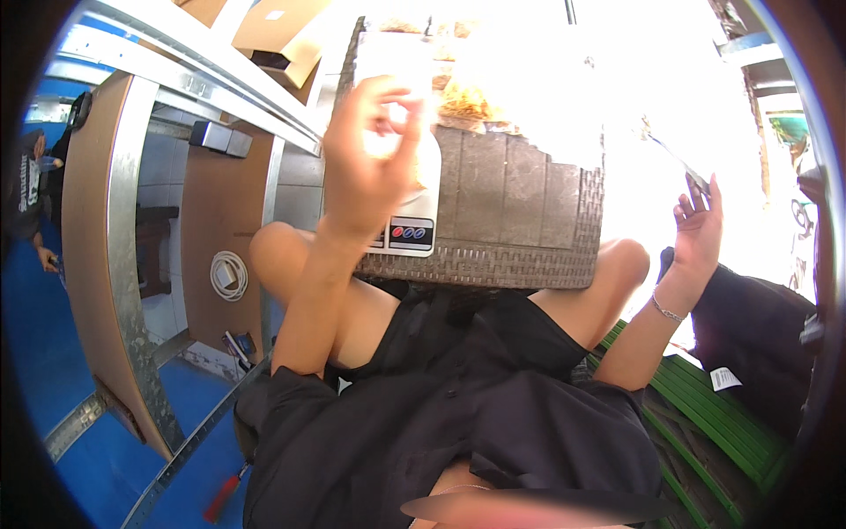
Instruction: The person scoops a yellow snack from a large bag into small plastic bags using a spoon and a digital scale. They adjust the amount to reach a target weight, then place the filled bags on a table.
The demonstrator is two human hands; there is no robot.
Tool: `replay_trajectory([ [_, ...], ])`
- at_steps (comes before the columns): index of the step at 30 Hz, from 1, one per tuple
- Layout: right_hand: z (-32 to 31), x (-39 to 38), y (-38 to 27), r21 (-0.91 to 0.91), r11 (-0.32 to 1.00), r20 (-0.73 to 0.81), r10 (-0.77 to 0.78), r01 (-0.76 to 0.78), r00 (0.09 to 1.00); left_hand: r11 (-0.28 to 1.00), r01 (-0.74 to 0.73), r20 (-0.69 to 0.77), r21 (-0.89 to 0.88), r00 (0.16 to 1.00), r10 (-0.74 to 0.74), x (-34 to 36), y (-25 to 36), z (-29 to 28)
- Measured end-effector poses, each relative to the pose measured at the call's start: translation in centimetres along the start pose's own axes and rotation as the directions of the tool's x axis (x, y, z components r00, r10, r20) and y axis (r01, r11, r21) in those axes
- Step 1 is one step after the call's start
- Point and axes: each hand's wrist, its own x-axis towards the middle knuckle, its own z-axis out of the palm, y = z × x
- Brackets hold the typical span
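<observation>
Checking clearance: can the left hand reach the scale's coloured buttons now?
Probably yes: the left hand is over the scale, and nothing covers the buttons, though the hand would likely need to draw back.

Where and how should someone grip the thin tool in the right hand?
I'd grip the thin tool by its darker near end, coming from the near side, as the right hand does. That end looks broader, while the narrow shaft slants away to the upper left.

white flat scale (428,189), which lay on the brown woven table (511,198), red and blue buttons (409,234) at its near end, slim utensil (682,163), which slanted forward and left from the right hand (699,220)
</observation>
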Motion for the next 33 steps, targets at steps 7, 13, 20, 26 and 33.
replay_trajectory([
  [7,-2.0,0.9,1.5,-0.007,1.000,-0.075,-0.011,0.011,0.997,0.913,-0.077,0.447,0.399,0.887,-0.120,6.7,2.7,11.6],
  [13,-3.0,0.1,2.0,0.016,0.999,-0.204,-0.046,0.050,0.978,0.915,0.309,0.509,0.261,0.761,-0.402,9.6,2.4,12.7],
  [20,-3.5,-3.1,-0.3,-0.001,0.996,-0.134,-0.085,0.085,0.987,0.887,0.453,0.507,-0.091,0.788,-0.350,7.0,5.2,7.1],
  [26,-0.6,-7.8,0.6,-0.438,0.792,0.064,-0.446,0.426,0.893,0.774,0.607,0.612,-0.180,0.685,-0.395,1.7,7.0,5.8],
  [33,2.9,-10.2,8.5,-0.502,0.715,0.182,-0.463,0.487,0.867,0.789,0.599,0.592,-0.140,0.689,-0.418,-3.7,6.7,5.6],
])
